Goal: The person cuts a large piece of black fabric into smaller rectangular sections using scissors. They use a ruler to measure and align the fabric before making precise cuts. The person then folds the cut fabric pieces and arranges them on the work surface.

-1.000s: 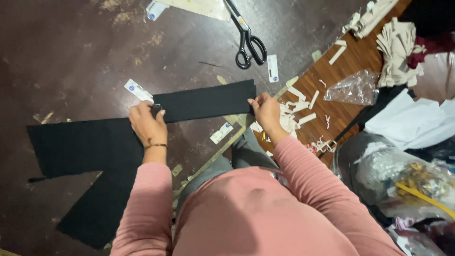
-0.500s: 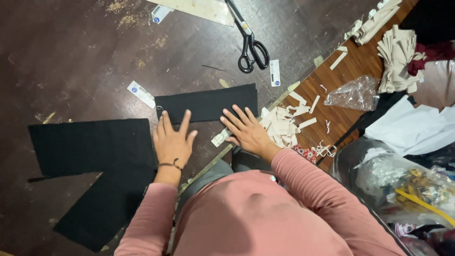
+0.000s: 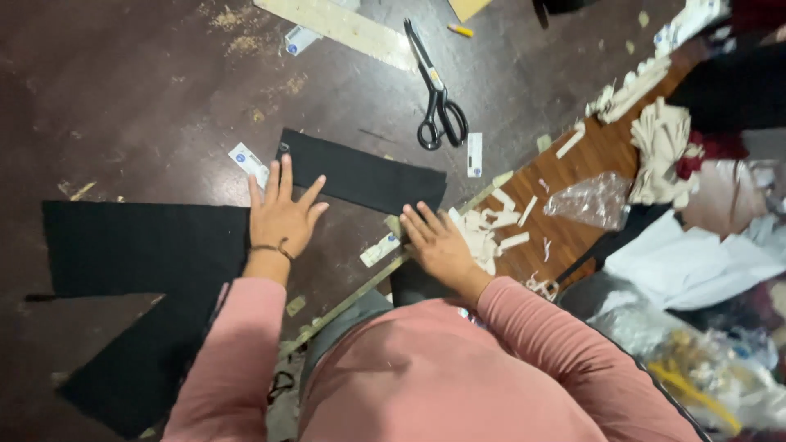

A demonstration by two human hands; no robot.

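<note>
Both hands are flat, fingers spread, nothing pinched. The left hand (image 3: pixel 281 214) presses palm-down on the near-left end of the black fabric strip (image 3: pixel 368 176), touching the edge of the larger black fabric piece (image 3: pixel 139 250) beside it. The right hand (image 3: pixel 438 243) lies splayed at the strip's near-right corner, fingertips on the cloth. The strip lies across the dark worktop (image 3: pixel 147 98), running left to right just beyond the hands. It looks like thin, limp cloth: light, floppy, likely to ripple, so I'd say the corners or a long edge are the places to take it. Farther off, black-handled scissors (image 3: pixel 438 106) lie apart from the strip. Right of the hands, pale offcuts (image 3: pixel 491 233) litter the wooden board (image 3: pixel 606 151), with a crumpled clear bag (image 3: pixel 594 200) beyond.
</note>
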